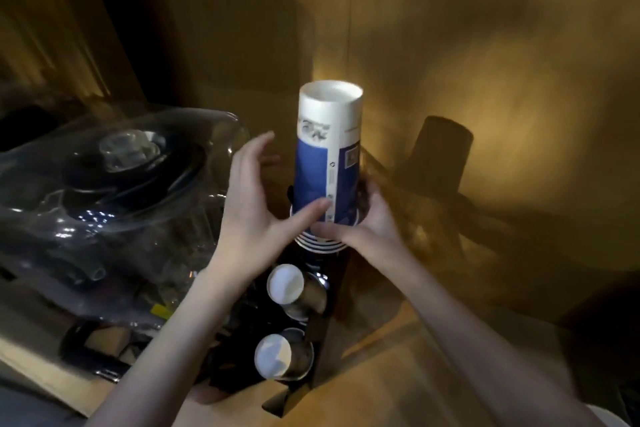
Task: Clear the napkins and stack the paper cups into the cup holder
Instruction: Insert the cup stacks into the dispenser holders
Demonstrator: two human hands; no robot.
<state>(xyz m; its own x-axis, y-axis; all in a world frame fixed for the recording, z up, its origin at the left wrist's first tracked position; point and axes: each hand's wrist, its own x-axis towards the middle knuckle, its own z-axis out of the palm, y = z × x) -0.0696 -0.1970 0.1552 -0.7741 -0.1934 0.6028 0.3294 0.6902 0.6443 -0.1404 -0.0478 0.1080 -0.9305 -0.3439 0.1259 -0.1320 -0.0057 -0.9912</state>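
Note:
A stack of upside-down blue and white paper cups (327,152) stands in the top slot of a black cup holder (322,333) on a wooden surface. Several cup rims (320,244) show at the stack's lower end. My right hand (363,225) grips the stack's base from the right. My left hand (263,204) is on the left side, thumb pressed against the lower cup, fingers spread apart. Two lower slots of the holder each show a white cup bottom (285,282), (273,355) poking out of a metal ring. No napkins are visible.
A large clear plastic cover over a dark appliance (114,180) lies close on the left. A wooden wall (485,62) stands right behind the cups, with the stack's shadow on it. A wooden counter top (398,374) extends lower right.

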